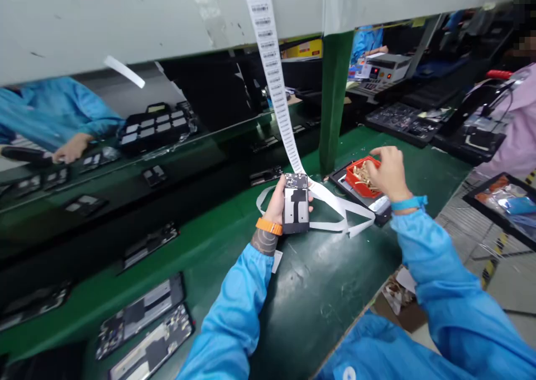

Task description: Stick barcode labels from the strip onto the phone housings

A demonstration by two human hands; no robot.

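My left hand (279,201) grips an open phone body (296,204) upright above the green bench mat, its bare inner side facing me. A long white strip of barcode labels (272,72) hangs from above and ends just behind the phone. My right hand (389,170) reaches into a small red bin (355,180) of small tan parts, fingers curled down among them; what they pinch is hidden. The bin sits on a black tray (379,208).
A conveyor (146,201) at left carries several open phone bodies (144,327). A green post (334,100) stands behind the bin. A co-worker's hand (71,148) rests across the line; another person in pink (517,128) is at right. Black trays (404,120) lie beyond.
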